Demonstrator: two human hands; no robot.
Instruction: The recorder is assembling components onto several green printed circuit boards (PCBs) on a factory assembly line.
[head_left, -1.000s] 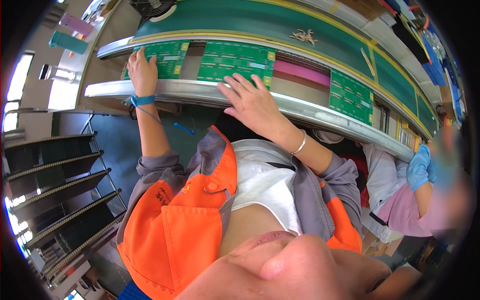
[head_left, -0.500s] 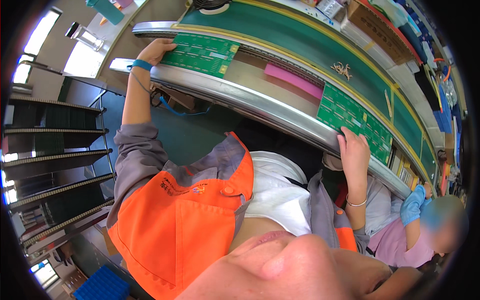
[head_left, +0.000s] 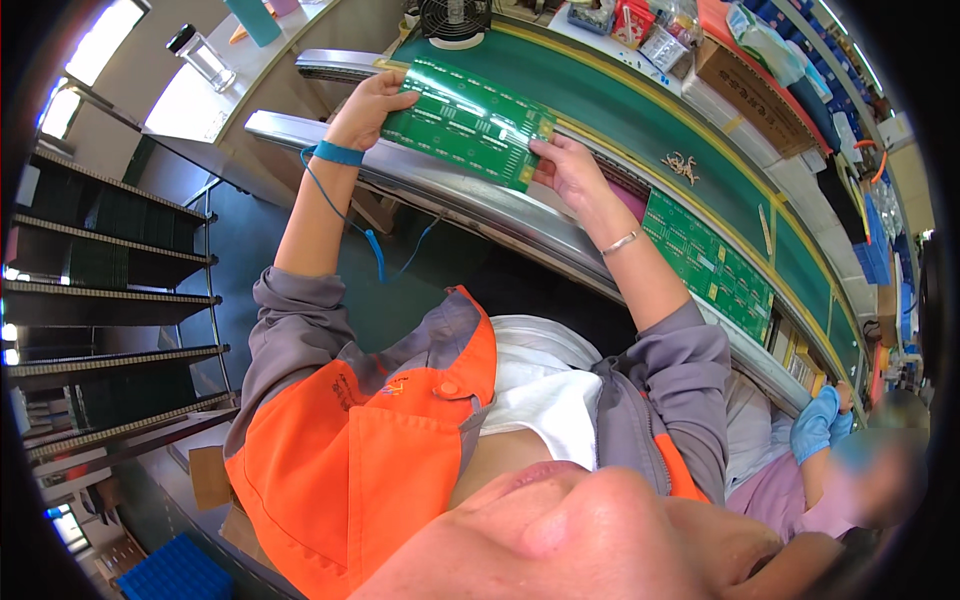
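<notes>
A green printed circuit board (head_left: 465, 120) is held by its two ends over the metal rails at the upper left. My left hand (head_left: 372, 108) grips its left end, thumb on top; a blue wrist strap with a cord circles that wrist. My right hand (head_left: 572, 172) pinches the right end, fingers partly hidden underneath. The board looks lifted and tilted, with light glaring off its surface. Farther right, a second green circuit board (head_left: 705, 255) lies across the rails, touched by neither hand.
The near metal rail (head_left: 450, 185) runs across in front of me. Beyond lies a green work surface (head_left: 600, 95) with a small pile of pale bits (head_left: 680, 167) and a black fan (head_left: 455, 20). A co-worker's blue sleeve (head_left: 820, 425) is at right. Black racks (head_left: 120, 270) stand left.
My right hand has left the right-hand board and moved left to take the other board's right end. That board, flat on the rails before, is now raised and tilted.
</notes>
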